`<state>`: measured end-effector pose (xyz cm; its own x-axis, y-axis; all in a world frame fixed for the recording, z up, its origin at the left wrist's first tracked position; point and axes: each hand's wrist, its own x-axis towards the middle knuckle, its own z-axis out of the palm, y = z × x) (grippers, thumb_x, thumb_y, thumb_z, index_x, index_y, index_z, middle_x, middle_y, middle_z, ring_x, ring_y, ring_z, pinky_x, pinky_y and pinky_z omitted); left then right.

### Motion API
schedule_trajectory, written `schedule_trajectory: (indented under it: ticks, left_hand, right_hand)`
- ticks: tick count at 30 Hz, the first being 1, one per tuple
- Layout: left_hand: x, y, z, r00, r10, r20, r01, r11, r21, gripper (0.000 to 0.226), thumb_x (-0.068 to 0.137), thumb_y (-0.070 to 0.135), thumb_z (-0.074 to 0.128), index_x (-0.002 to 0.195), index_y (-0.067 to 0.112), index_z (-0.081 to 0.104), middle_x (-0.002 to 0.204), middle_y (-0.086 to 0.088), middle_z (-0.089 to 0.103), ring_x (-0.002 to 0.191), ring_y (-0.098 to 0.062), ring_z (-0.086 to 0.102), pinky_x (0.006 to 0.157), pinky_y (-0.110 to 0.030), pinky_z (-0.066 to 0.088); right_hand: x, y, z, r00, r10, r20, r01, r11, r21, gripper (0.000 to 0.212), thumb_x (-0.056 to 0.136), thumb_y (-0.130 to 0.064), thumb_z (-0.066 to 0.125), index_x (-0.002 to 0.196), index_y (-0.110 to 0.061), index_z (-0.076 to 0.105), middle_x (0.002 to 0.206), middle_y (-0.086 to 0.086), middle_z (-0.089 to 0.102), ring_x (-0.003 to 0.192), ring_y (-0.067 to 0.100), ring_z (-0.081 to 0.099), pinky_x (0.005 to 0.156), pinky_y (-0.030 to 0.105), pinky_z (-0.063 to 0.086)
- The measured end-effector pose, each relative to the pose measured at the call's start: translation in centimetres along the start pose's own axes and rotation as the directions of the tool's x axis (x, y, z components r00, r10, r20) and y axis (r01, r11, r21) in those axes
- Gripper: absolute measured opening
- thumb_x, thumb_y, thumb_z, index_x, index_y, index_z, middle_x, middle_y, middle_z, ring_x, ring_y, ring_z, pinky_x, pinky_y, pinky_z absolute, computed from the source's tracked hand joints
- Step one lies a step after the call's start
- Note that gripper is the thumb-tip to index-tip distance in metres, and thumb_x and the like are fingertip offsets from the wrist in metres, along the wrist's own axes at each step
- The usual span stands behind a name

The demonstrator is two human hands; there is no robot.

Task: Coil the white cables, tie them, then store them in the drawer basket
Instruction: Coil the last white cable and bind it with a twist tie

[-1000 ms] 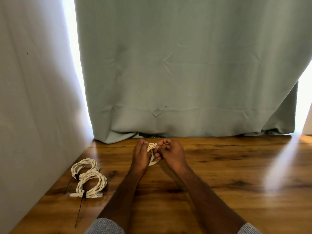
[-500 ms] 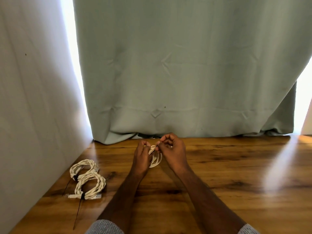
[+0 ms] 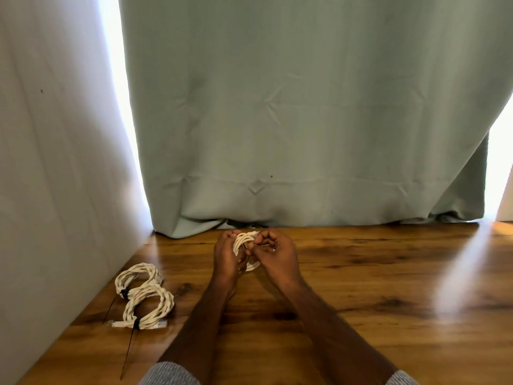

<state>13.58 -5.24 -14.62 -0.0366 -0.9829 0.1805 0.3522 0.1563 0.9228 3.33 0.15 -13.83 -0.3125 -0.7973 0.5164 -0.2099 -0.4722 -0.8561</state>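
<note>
A small coil of white twisted cable (image 3: 243, 240) is held upright above the wooden table (image 3: 361, 315), close to the curtain. My left hand (image 3: 227, 255) grips the coil from the left. My right hand (image 3: 273, 252) pinches a thin black tie at the coil's right side. Much of the coil is hidden between the two hands. Two coiled white cables (image 3: 144, 298), each bound with a black tie, lie on the table at the left, near the wall. No drawer basket is in view.
A pale green curtain (image 3: 305, 120) hangs right behind the table's far edge. A white wall (image 3: 55, 176) bounds the table's left side. Long black tie ends (image 3: 129, 351) trail from the finished coils toward me.
Both hands have stayed in place with the coil between them. My right hand's fingers have shifted at the coil's right side, and a black tie now shows there.
</note>
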Motion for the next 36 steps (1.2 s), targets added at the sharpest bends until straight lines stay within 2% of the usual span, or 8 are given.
schedule_trajectory:
  ticks: [4,7,10,15,18,24,31,36]
  left_hand:
    - [-0.2,-0.3,0.1,0.998,0.037,0.050,-0.043,0.992,0.116,0.027,0.098,0.015,0.038,0.099,-0.005,0.055,0.055,-0.004,0.048,0.036,-0.009,0.038,0.040,-0.017,0.025]
    - [-0.3,-0.2,-0.1,0.998,0.017,0.064,-0.026,0.990,0.141,0.029,0.099,0.017,0.037,0.096,0.005,0.064,0.055,-0.003,0.051,0.037,-0.010,0.039,0.044,-0.017,0.024]
    - [-0.3,-0.3,-0.3,0.996,-0.021,0.088,0.007,0.988,0.154,0.030,0.098,0.024,0.038,0.083,0.009,0.058,0.055,-0.006,0.046,0.037,-0.013,0.035,0.046,-0.021,0.021]
    - [-0.5,0.1,0.1,0.996,-0.050,0.072,0.036,0.981,0.192,0.012,0.100,0.015,0.038,0.090,0.014,0.045,0.060,-0.005,0.047,0.037,-0.007,0.039,0.035,-0.017,0.026]
    - [-0.9,0.4,0.2,0.993,-0.070,0.096,0.049,0.979,0.198,0.011,0.102,0.012,0.036,0.092,0.014,0.041,0.059,-0.003,0.045,0.034,-0.004,0.041,0.031,-0.017,0.029]
    - [-0.8,0.2,0.2,0.982,-0.102,0.158,0.068,0.976,0.206,0.017,0.103,0.015,0.033,0.091,0.017,0.045,0.047,0.004,0.043,0.032,-0.008,0.031,0.039,-0.014,0.019]
    - [-0.8,-0.2,0.0,0.977,-0.049,0.206,0.007,0.979,0.202,0.026,0.102,0.019,0.035,0.083,0.011,0.051,0.048,-0.005,0.035,0.036,-0.012,0.025,0.043,-0.019,0.017]
    - [-0.7,-0.2,0.0,0.971,0.031,0.239,-0.075,0.981,0.179,0.025,0.101,0.014,0.045,0.081,0.005,0.057,0.053,-0.015,0.045,0.036,-0.014,0.029,0.042,-0.018,0.022]
  right_hand:
    - [0.0,0.0,-0.2,0.999,-0.022,-0.024,0.022,0.999,-0.030,0.028,0.080,0.008,0.074,0.077,-0.018,0.065,0.082,0.006,0.073,0.078,0.015,0.072,0.070,0.026,0.058]
    - [-0.1,-0.1,-0.4,1.000,-0.026,-0.005,0.026,0.999,-0.032,0.029,0.080,0.008,0.074,0.078,-0.020,0.066,0.082,0.003,0.074,0.079,0.013,0.072,0.069,0.023,0.057]
    - [-0.2,0.0,-0.4,1.000,-0.026,0.010,0.026,0.998,-0.061,0.028,0.081,0.006,0.075,0.079,-0.021,0.066,0.083,0.001,0.073,0.081,0.013,0.072,0.069,0.022,0.058]
    - [-0.1,0.3,-0.5,1.000,-0.031,0.004,0.031,0.994,-0.107,0.031,0.078,0.010,0.072,0.077,-0.021,0.065,0.080,0.001,0.072,0.077,0.010,0.071,0.070,0.023,0.058]
    - [-0.2,0.4,-0.6,0.999,-0.027,-0.021,0.024,0.993,-0.114,0.031,0.078,0.010,0.072,0.076,-0.021,0.065,0.078,-0.002,0.071,0.075,0.008,0.071,0.069,0.025,0.059]
    - [0.0,0.6,-0.9,0.989,-0.148,-0.015,0.143,0.971,-0.190,0.018,0.082,0.003,0.073,0.085,-0.014,0.071,0.078,-0.004,0.071,0.073,0.009,0.067,0.068,0.027,0.057]
    - [0.2,0.7,-1.6,0.974,-0.221,0.055,0.228,0.948,-0.222,0.027,0.083,0.001,0.075,0.086,-0.025,0.071,0.082,-0.010,0.072,0.080,0.010,0.070,0.073,0.027,0.058]
    - [0.4,1.0,-1.7,0.965,-0.256,0.056,0.262,0.939,-0.224,0.021,0.083,0.003,0.073,0.087,-0.018,0.072,0.082,-0.008,0.072,0.077,0.009,0.069,0.071,0.022,0.056]
